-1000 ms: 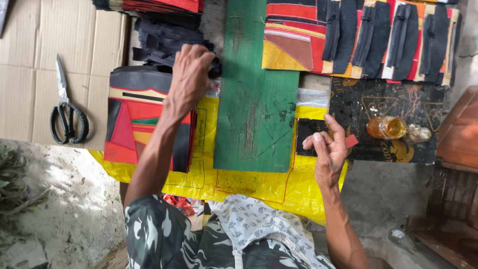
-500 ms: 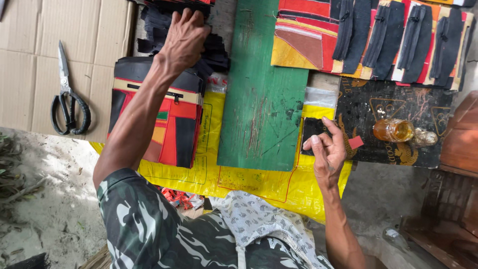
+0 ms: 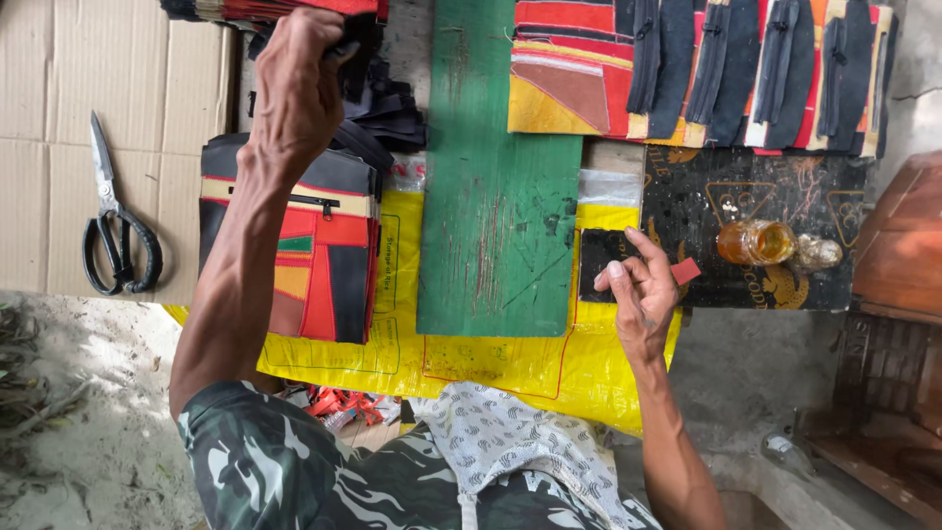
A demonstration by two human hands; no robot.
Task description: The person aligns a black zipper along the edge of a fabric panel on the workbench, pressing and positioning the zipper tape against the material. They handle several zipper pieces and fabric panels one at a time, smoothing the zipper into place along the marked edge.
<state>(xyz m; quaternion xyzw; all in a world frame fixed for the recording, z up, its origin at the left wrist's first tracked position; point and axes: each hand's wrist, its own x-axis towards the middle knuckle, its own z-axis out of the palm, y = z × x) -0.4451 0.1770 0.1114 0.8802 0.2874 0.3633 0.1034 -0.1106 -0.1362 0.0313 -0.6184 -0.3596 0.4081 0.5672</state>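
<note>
Our left hand (image 3: 294, 93) pinches black fabric strips (image 3: 378, 93) above the red-and-black patchwork zippered pouch (image 3: 294, 255); our right hand (image 3: 643, 294) grip is loosely spread.

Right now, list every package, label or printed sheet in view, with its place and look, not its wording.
Yellow printed plastic sack: flat under the green board, red lettering.
Black printed sheet: right of board, gold patterns, under an amber jar.
Brown cardboard: flattened, far left, under scissors.
</note>
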